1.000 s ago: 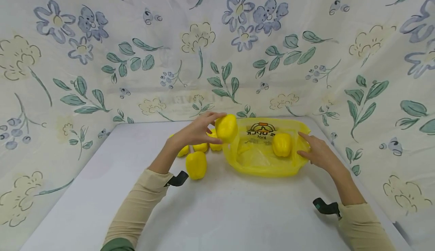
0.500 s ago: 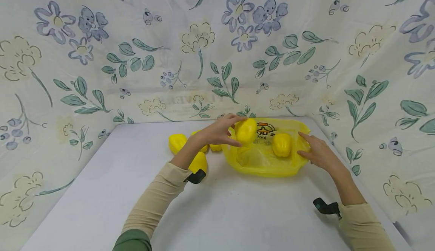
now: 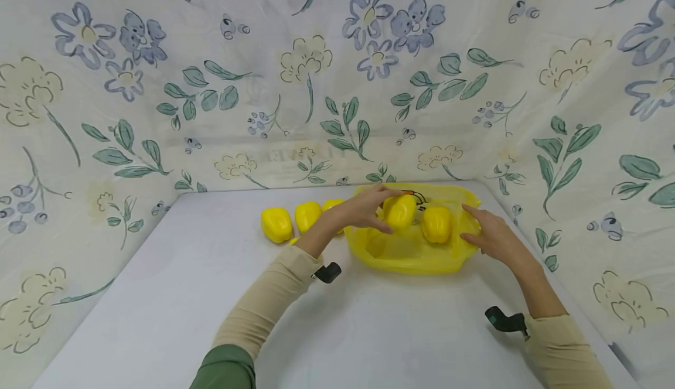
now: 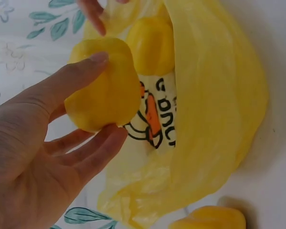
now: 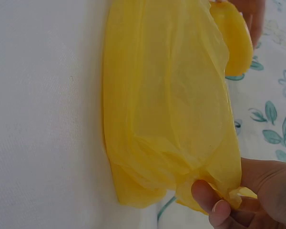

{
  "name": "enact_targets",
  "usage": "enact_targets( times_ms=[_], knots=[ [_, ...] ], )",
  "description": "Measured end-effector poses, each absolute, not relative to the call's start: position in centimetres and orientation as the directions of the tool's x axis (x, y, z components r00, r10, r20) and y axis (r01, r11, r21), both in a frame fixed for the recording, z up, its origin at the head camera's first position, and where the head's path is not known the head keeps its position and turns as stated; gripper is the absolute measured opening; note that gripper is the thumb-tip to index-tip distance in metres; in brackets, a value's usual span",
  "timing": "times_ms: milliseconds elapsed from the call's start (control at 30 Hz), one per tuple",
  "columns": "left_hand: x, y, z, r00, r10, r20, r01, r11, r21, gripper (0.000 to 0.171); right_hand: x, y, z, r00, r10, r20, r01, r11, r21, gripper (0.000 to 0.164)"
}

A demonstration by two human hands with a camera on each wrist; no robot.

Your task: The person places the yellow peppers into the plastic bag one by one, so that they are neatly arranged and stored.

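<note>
My left hand (image 3: 366, 208) holds a yellow bell pepper (image 4: 105, 86) between thumb and fingers, over the mouth of a yellow plastic bag (image 3: 411, 266). Inside the bag sits another yellow bell pepper (image 3: 436, 225), beside a printed duck logo. At the bag's right edge my right hand (image 3: 493, 234) pinches the thin plastic; the right wrist view shows its thumb and fingers gripping a fold (image 5: 219, 191).
Left of the bag lie several more yellow peppers (image 3: 276, 225) on the white table (image 3: 158, 295), one partly hidden behind the left forearm. A flower-patterned sheet (image 3: 311, 84) hangs behind the table.
My left hand has carried its pepper rightward from the bag's left edge to over the opening. The peppers on the left show more now. My right hand keeps its place on the bag.
</note>
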State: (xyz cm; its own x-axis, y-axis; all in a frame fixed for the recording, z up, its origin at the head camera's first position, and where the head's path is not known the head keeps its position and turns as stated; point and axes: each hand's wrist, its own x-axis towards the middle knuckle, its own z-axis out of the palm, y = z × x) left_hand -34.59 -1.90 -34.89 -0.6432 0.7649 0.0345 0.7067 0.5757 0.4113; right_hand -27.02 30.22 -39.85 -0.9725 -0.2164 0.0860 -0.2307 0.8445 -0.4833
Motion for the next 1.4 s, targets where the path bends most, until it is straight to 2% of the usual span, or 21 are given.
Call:
enact_targets(
  times_ms=[300, 533, 1100, 1400],
  knots=[
    [-35.4, -0.4, -36.1, -0.675, 0.738, -0.014, 0.671, 0.621, 0.405, 0.089, -27.0, 30.2, -39.8, -0.973, -0.216, 0.083, -0.229, 0.847, -0.479, 0.072],
    [-36.1, 0.6, -38.1, -0.683, 0.727, -0.066, 0.665, 0.658, 0.354, 0.087, -27.1, 30.1, -39.9, -0.970, -0.226, 0.089, -0.240, 0.842, -0.484, 0.072],
    [-36.6, 3.8, -38.8, -0.731, 0.681, -0.051, 0.631, 0.702, 0.332, 0.087, -27.1, 30.2, -39.7, -0.971, -0.223, 0.087, -0.237, 0.838, -0.491, 0.072],
    [-36.8, 4.7, -39.3, -0.785, 0.617, -0.057, 0.574, 0.758, 0.310, 0.089, -26.9, 30.1, -39.8, -0.972, -0.218, 0.082, -0.230, 0.836, -0.498, 0.072]
  ],
)
